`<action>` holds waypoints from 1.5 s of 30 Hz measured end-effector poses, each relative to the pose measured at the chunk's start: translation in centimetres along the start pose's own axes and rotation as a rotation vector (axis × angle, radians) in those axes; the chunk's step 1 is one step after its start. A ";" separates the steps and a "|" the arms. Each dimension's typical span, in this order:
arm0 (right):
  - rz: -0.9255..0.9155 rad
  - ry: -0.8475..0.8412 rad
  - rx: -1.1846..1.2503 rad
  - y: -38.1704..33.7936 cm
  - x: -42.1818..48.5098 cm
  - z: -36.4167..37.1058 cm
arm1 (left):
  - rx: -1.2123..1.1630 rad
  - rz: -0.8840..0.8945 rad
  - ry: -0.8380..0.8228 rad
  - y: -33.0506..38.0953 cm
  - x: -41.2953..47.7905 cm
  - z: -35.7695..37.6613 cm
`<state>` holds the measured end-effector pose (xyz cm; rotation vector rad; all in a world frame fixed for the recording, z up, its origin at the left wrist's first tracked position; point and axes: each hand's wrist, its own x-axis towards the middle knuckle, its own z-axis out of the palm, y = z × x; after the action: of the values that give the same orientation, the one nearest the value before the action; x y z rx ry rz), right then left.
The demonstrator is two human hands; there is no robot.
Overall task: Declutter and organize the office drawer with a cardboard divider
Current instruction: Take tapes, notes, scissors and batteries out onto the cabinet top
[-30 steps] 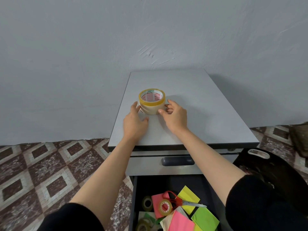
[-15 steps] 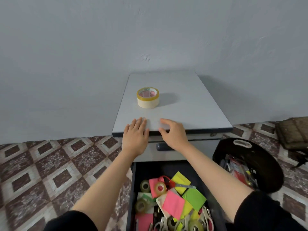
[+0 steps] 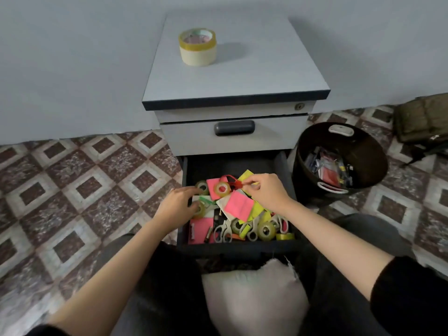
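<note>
Scissors (image 3: 232, 183) with red handles lie toward the back of the open drawer (image 3: 237, 246), on top of the loose sticky notes (image 3: 238, 204). My right hand (image 3: 266, 192) pinches one handle loop between thumb and fingertips. I judge them light, stiff and slick, so the loop is the safe hold, clear of the blades. My left hand (image 3: 177, 207) lies over the small tape rolls (image 3: 203, 186) at the drawer's left; whether it grips one I cannot tell.

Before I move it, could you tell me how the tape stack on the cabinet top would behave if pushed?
The tape stack lies flat, so it would likely slide, not roll. Its yellow upper roll seems merely stacked on the cream one, so it may shift off. The cabinet top looks smooth, offering little grip.
</note>
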<state>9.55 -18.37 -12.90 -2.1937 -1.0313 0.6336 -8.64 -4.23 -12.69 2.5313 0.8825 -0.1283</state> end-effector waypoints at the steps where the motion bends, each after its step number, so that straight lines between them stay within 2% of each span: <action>1: 0.020 -0.022 -0.025 0.7 -0.1 0.5 | -0.003 -0.009 -0.025 0.0 -0.1 0.7; 7: 0.181 -0.351 -0.362 5.3 -0.5 3.2 | -0.004 -0.042 -0.149 -0.4 1.3 4.0; 9: 0.211 -0.415 -0.475 6.3 -0.6 3.8 | 0.023 -0.059 -0.191 -1.1 2.3 4.9; 13: 0.213 -0.486 -0.626 7.0 0.0 4.8 | 0.161 -0.151 -0.239 -3.4 4.7 7.0; 18: 0.259 -0.483 -0.762 8.0 0.4 6.0 | 0.439 -0.090 -0.263 -4.4 6.1 9.1; 29: 0.304 -0.460 -0.642 9.1 0.8 6.3 | 0.567 -0.058 -0.140 -4.5 6.7 10.9; 36: 0.376 -0.373 -0.517 9.1 0.9 6.0 | 0.501 -0.033 -0.104 -4.5 6.4 10.0; 40: 0.354 -0.271 -0.378 8.7 0.7 5.4 | 0.309 -0.017 -0.014 -3.8 6.2 8.8; 45: 0.284 -0.119 -0.073 6.7 0.6 3.9 | 0.018 -0.020 0.050 -1.8 5.3 5.2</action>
<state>10.77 -19.94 -20.46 -2.4142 -0.8180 0.8747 -5.23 -2.31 -19.20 2.5533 0.9306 -0.0801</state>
